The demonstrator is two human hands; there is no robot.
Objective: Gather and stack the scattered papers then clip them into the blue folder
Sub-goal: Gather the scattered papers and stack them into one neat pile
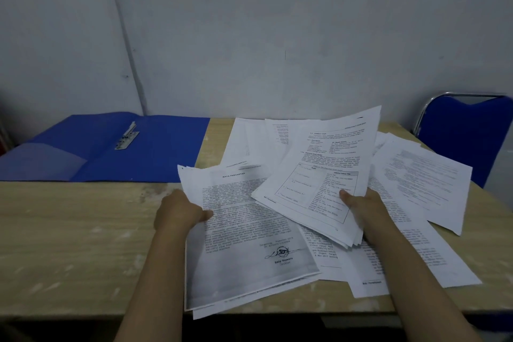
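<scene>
Head view: the left hand (180, 212) pinches a sheaf headed "Kata Pengantar" (244, 236), thumb on top. The right hand (361, 204) grips a raised, fanned bundle (319, 175). More loose papers (424, 175) lie to the right on the wooden table (69, 230). The open blue folder (161, 153), metal clip (127, 137) pointing away, lies far-left, nearer the left hand.

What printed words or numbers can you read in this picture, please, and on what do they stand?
"KATA PENGANTAR": heading of the sheet in the left hand.
"Direktur": under that sheet's signature stamp.
Text on the bundle in the right hand and on the loose papers: too blurred.
</scene>
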